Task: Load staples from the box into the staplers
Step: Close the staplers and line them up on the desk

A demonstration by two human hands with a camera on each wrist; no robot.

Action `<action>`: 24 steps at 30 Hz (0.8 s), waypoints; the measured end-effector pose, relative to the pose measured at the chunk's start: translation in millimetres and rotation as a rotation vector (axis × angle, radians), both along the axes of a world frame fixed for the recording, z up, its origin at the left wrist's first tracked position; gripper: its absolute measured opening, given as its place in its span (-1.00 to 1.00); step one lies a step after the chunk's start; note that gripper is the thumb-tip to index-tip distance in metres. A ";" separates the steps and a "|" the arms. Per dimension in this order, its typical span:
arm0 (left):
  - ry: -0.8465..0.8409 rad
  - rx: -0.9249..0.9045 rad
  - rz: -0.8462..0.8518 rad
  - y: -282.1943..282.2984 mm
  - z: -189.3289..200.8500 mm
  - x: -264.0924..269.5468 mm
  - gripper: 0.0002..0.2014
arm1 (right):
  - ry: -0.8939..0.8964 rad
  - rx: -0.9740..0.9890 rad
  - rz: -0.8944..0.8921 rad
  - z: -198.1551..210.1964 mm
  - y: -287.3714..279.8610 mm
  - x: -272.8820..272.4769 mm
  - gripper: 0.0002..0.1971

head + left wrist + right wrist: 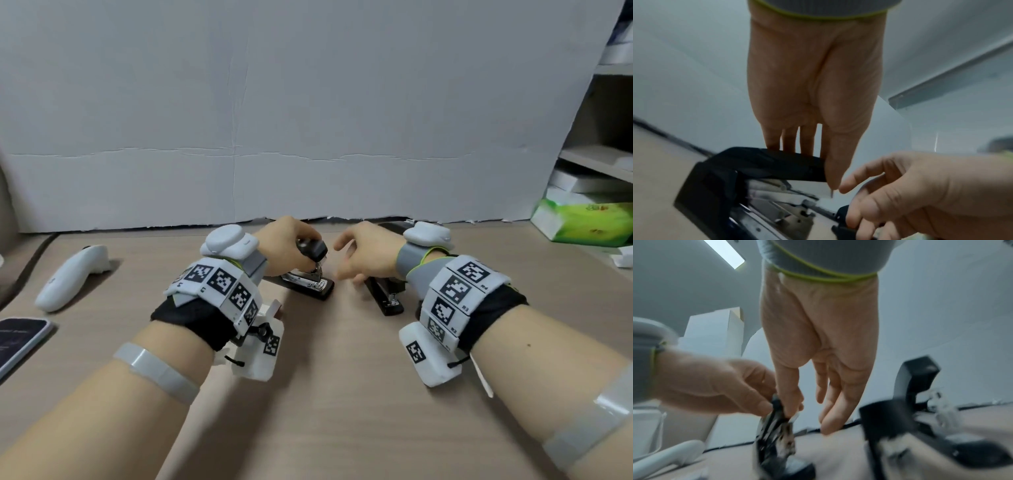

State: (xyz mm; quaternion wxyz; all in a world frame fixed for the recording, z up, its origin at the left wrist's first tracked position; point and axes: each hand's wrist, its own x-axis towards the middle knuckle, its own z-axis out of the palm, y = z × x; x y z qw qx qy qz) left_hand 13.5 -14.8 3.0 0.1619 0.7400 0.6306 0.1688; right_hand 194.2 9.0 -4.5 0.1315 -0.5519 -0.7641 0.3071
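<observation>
A black stapler (310,289) lies mid-table with its black top cover (766,162) swung up and its metal magazine (777,211) bare. My left hand (291,246) grips that cover from above, fingers behind it and thumb (835,170) on its front end. My right hand (364,255) hovers just right of it with relaxed fingers. Its thumb (790,404) touches the stapler's raised head (777,421), and the fingertips (855,219) sit at the base's front end. A second black stapler (385,296) lies open under my right wrist. A small white flap (274,306) shows by my left wrist, the rest hidden.
A white controller (72,277) and a dark phone (20,339) lie at the left, with a black cable (30,267) beyond them. A white board (274,120) closes off the back of the table. A green packet (582,222) and shelves (599,161) stand at the right.
</observation>
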 end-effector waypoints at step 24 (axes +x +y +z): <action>-0.768 -0.263 0.426 -5.1 -5.2 20.0 -0.54 | -0.205 -0.079 -0.219 -10.4 -18.9 47.5 -0.56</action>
